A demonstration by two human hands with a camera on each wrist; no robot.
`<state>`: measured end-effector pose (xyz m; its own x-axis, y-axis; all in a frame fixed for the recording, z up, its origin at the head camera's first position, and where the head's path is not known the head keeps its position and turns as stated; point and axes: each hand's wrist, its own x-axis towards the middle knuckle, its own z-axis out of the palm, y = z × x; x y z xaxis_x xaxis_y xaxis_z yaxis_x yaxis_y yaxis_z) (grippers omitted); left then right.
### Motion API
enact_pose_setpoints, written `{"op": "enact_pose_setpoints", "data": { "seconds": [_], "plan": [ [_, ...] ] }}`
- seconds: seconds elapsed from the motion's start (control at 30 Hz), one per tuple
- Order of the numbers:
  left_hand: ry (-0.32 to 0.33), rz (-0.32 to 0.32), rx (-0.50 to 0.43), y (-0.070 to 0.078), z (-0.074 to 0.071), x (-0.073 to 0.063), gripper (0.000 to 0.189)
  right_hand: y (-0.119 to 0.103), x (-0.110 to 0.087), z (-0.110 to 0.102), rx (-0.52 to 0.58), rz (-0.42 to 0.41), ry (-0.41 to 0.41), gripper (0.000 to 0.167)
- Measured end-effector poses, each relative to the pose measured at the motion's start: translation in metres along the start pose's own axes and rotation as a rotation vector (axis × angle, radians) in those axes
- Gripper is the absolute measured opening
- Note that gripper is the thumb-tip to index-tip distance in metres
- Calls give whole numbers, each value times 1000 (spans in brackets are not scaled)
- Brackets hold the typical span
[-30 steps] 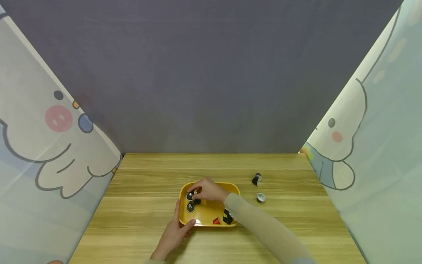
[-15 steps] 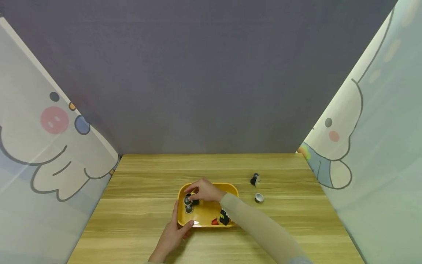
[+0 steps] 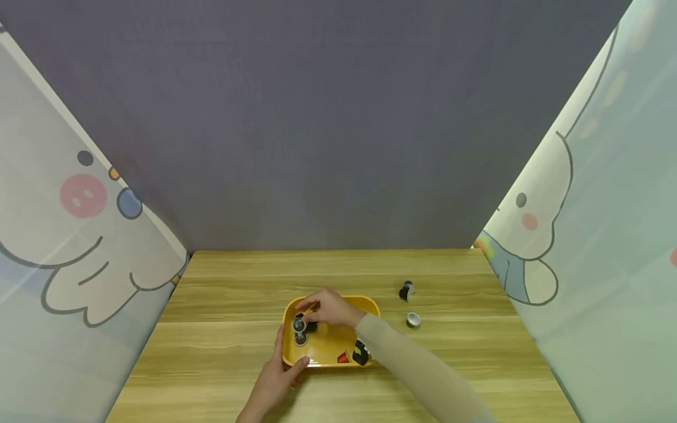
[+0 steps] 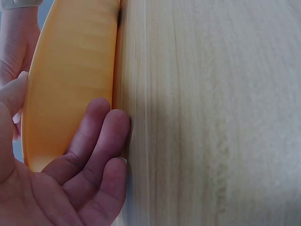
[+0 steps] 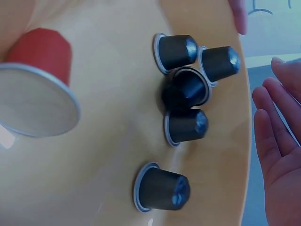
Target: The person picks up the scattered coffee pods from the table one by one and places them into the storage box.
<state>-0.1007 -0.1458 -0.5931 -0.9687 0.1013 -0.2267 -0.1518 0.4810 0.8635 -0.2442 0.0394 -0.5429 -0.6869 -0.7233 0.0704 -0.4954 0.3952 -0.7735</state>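
Observation:
A shallow yellow tray (image 3: 330, 351) sits on the wooden table. My left hand (image 3: 272, 376) grips its near left corner, thumb over the rim and fingers against the outer wall (image 4: 70, 61). Over the tray's left end hovers my right hand (image 3: 332, 306), fingertips right above a black coffee capsule (image 3: 299, 326). In the right wrist view that hand (image 5: 284, 155) has its fingers fairly straight, no capsule between them. Several black capsules stand upright there, one black capsule (image 5: 188, 89) tipped among them. A red capsule (image 5: 42, 56) lies tilted nearer the wrist camera.
At the tray's near right lie a dark capsule with a yellow-green mark (image 3: 360, 353) and the red one. Outside the tray, on the right of the table, lie black-and-silver capsules (image 3: 406, 289) and one with a pale lid (image 3: 413, 319). A grey panel (image 3: 338, 135) rises behind.
Under my right fingertips, a black capsule now overlaps the one in front of it; a second ago these two showed apart. The left hand keeps its grip. The head view has shifted slightly.

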Motion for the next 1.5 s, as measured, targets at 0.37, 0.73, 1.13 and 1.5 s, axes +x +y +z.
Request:
{"op": "enact_pose_setpoints", "data": {
  "seconds": [0.37, 0.73, 1.13, 1.5],
  "plan": [
    [15, -2, 10, -1, 2, -1, 102, -5, -14, -21, 125, 62, 143, 26],
    [18, 2, 4, -2, 3, -1, 102, 12, -41, -41, 178, 87, 260, 23],
    [19, -10, -1, -1, 1, -2, 102, 15, -70, -58, 197, 84, 359, 22],
    [25, -7, 6, 1, 3, -3, 102, 37, -107, -65, 163, 154, 458, 21]
  ]
}}
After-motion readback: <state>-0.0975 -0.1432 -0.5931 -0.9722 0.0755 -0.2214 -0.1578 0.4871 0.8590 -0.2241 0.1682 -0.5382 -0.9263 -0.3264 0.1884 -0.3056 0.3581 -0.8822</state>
